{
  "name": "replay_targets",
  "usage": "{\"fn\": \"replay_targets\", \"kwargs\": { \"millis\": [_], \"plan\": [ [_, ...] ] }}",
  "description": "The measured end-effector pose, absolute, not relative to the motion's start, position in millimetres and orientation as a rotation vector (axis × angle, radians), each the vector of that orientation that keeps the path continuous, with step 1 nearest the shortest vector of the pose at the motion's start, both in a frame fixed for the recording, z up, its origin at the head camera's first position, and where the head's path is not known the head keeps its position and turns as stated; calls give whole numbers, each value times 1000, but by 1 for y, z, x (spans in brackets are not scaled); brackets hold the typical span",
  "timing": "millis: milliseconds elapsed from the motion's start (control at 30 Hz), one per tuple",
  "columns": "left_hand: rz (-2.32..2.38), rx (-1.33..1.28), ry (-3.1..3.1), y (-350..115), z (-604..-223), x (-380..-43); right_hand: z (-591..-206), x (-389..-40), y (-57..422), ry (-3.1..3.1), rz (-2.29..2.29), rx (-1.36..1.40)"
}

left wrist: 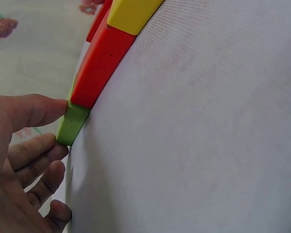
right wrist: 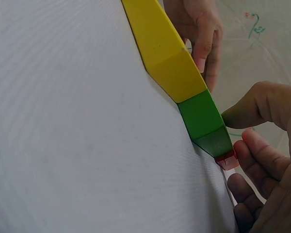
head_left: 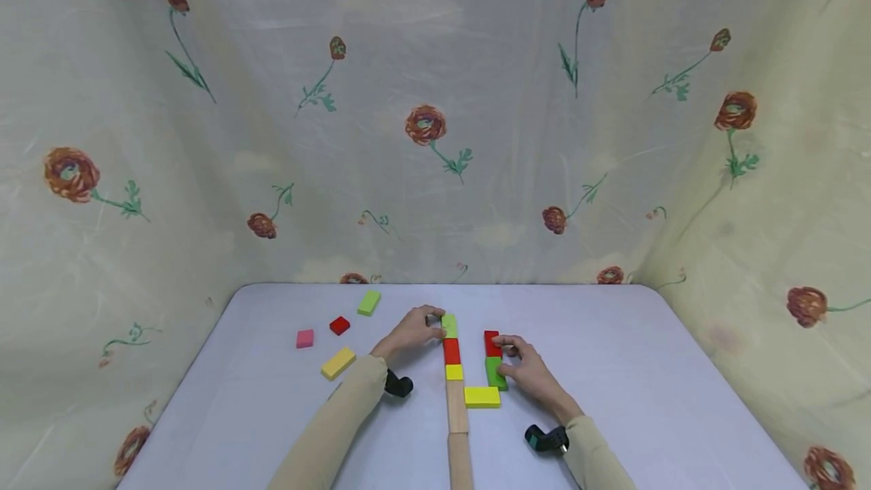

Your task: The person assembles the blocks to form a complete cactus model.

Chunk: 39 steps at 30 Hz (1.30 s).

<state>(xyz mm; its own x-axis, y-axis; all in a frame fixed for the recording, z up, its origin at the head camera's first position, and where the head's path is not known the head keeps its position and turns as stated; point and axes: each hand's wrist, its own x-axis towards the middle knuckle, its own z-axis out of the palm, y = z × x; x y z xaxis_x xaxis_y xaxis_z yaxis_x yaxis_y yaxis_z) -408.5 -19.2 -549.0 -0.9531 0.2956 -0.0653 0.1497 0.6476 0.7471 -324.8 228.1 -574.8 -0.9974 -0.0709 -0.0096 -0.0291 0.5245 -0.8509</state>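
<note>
A straight row of blocks runs away from me: natural wood planks [head_left: 457,407], a small yellow block [head_left: 454,373], a red block [head_left: 452,351] and a light green block [head_left: 450,326] at the far end. My left hand [head_left: 416,327] pinches the light green block between thumb and forefinger at its two ends. A wide yellow block [head_left: 481,398] juts right from the planks. From its right end a darker green block [head_left: 495,373] and a second red block [head_left: 492,343] extend away. My right hand [head_left: 534,376] spans these two, thumb on the green, forefinger on the red.
To the left lie loose blocks: a light green one [head_left: 369,302], a small red one [head_left: 339,325], a pink one [head_left: 305,339] and a yellow one [head_left: 338,363]. A flower-patterned curtain [head_left: 381,172] stands behind the white table [head_left: 231,414] and along its sides.
</note>
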Motion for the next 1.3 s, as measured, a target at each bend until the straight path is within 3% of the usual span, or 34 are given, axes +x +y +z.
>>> {"fn": "replay_targets", "kwargs": {
  "millis": [900, 1300],
  "plan": [
    [1196, 407, 2663, -19, -548, -405, -571, -323, 228, 2717, -1494, -92],
    [1327, 296, 2705, -39, -538, -398, -570, -322, 228, 2710, -1492, -116]
  ]
}}
